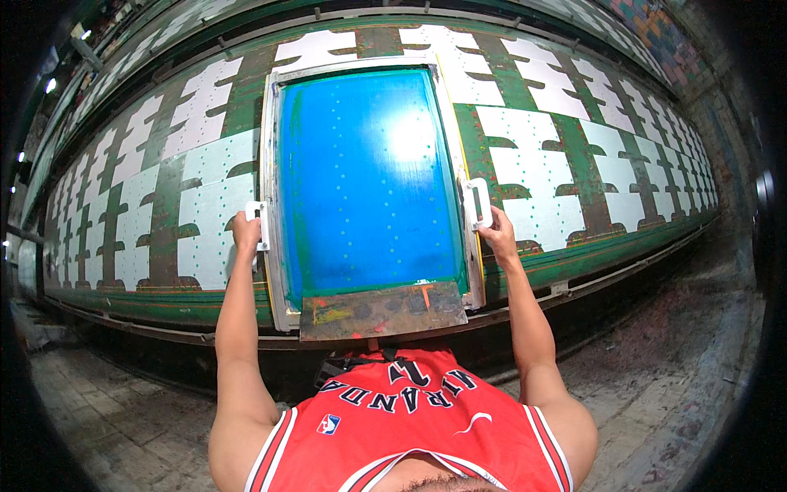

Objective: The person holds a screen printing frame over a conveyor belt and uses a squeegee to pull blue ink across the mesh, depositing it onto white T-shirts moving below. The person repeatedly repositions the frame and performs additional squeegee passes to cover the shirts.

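Red cloth jersey (393, 414), left hand (246, 231) and right hand (499, 235) curled round white handles (470, 205), glossy blue screen (361, 180) between.

From my end, I had the framed screen (361, 189) over the worktop (607, 244), flat pieces (533, 180) left and right, a plate (383, 313) at its near edge.

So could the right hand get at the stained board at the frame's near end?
Probably yes: the board lies close by with nothing seen between, though the right hand would likely have to let go of its handle.
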`<control>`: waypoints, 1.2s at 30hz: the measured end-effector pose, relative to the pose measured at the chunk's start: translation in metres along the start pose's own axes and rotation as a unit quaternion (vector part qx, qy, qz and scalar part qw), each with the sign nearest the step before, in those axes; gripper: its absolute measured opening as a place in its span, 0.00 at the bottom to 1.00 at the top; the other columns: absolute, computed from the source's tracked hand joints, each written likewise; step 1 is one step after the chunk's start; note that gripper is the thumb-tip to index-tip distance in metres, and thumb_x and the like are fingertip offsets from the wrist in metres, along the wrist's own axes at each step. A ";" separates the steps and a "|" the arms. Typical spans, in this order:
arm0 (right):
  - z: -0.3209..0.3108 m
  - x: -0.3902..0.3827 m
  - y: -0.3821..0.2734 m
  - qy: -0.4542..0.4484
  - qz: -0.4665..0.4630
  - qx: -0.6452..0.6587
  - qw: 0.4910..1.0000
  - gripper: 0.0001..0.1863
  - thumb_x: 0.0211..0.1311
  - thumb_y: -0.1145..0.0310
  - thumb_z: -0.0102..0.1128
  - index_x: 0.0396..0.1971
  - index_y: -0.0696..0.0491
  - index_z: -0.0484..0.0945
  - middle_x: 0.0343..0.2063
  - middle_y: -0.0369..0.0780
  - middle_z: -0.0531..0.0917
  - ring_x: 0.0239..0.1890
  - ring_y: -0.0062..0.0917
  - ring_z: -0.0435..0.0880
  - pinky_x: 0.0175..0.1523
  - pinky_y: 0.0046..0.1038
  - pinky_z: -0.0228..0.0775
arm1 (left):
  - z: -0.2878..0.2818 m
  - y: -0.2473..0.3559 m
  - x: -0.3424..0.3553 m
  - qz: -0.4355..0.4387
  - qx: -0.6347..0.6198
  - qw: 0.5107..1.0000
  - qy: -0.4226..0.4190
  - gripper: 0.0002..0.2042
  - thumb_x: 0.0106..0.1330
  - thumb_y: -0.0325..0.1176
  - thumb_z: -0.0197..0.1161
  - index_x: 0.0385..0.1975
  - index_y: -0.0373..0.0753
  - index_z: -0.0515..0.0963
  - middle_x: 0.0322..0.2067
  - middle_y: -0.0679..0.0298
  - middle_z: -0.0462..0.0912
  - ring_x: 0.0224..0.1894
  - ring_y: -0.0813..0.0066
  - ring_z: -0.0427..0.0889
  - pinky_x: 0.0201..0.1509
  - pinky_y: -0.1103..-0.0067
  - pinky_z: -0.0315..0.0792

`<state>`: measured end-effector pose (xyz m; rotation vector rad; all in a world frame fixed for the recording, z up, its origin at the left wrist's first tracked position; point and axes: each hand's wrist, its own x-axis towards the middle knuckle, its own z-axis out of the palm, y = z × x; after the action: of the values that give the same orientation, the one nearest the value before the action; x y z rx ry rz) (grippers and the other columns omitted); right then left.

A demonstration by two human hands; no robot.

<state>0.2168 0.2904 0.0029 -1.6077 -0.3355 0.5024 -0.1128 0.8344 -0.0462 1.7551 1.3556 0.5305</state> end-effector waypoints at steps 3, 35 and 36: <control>-0.003 -0.001 0.001 0.014 0.008 -0.002 1.000 0.36 0.53 0.75 0.65 0.63 0.68 0.64 0.52 0.45 0.80 0.52 0.29 0.80 0.58 0.30 0.73 | 0.005 -0.009 -0.001 0.008 0.004 1.000 -0.004 0.11 0.58 0.25 0.63 0.41 0.30 0.78 0.29 0.54 0.85 0.25 0.63 0.84 0.28 0.69 0.76; -0.017 0.017 0.009 0.043 0.013 -0.280 0.959 0.34 0.57 0.69 0.68 0.62 0.67 0.68 0.44 0.51 0.83 0.44 0.39 0.84 0.54 0.35 0.75 | 0.046 0.011 -0.014 0.013 0.193 0.981 -0.001 0.17 0.61 0.35 0.62 0.49 0.38 0.73 0.44 0.42 0.84 0.49 0.40 0.82 0.55 0.54 0.73; -0.012 0.008 0.004 0.090 -0.027 -0.499 0.862 0.31 0.58 0.64 0.68 0.59 0.65 0.71 0.45 0.53 0.82 0.48 0.47 0.82 0.56 0.42 0.73 | 0.048 0.013 -0.017 0.013 0.191 0.981 0.000 0.17 0.61 0.35 0.62 0.49 0.38 0.73 0.44 0.42 0.84 0.49 0.40 0.82 0.55 0.54 0.73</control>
<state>0.2292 0.2833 -0.0010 -2.6211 -0.5463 0.0975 -0.0747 0.8003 -0.0602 2.0810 1.5105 0.2947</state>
